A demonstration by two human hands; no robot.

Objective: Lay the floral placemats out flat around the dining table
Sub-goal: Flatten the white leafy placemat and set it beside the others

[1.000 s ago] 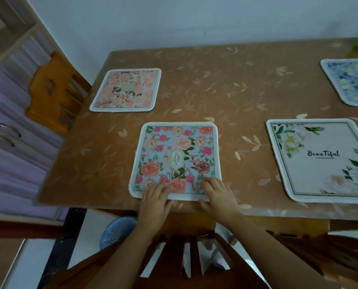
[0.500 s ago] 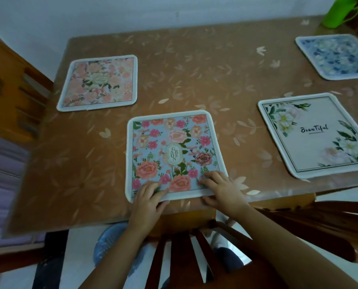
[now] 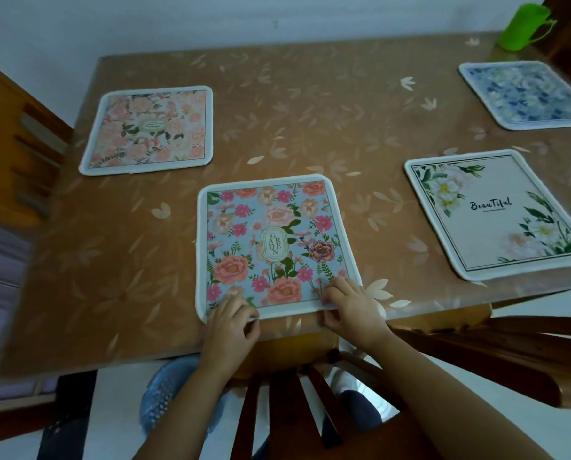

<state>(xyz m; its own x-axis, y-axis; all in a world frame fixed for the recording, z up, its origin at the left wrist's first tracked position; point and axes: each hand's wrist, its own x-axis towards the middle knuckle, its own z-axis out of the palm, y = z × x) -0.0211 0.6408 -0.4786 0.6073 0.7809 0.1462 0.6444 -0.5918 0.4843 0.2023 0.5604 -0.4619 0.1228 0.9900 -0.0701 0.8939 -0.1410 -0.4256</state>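
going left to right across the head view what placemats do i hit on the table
peach floral placemat → blue garden placemat → white Beautiful placemat; the far blue-and-white placemat overlaps that last one sideways, so it is left unranked

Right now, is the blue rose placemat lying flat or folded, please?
Flat: the blue rose placemat shows its whole printed face; left hand and right hand grip its near edge.

Flower prints on a brown leaf-printed table (image 3: 310,104)
Nearest the green mug (image 3: 518,28): blue-white mat (image 3: 526,94); then cream mat (image 3: 496,217), white blooms; pale-blue mat (image 3: 271,240), pink roses; farthest, peach mat (image 3: 149,129).
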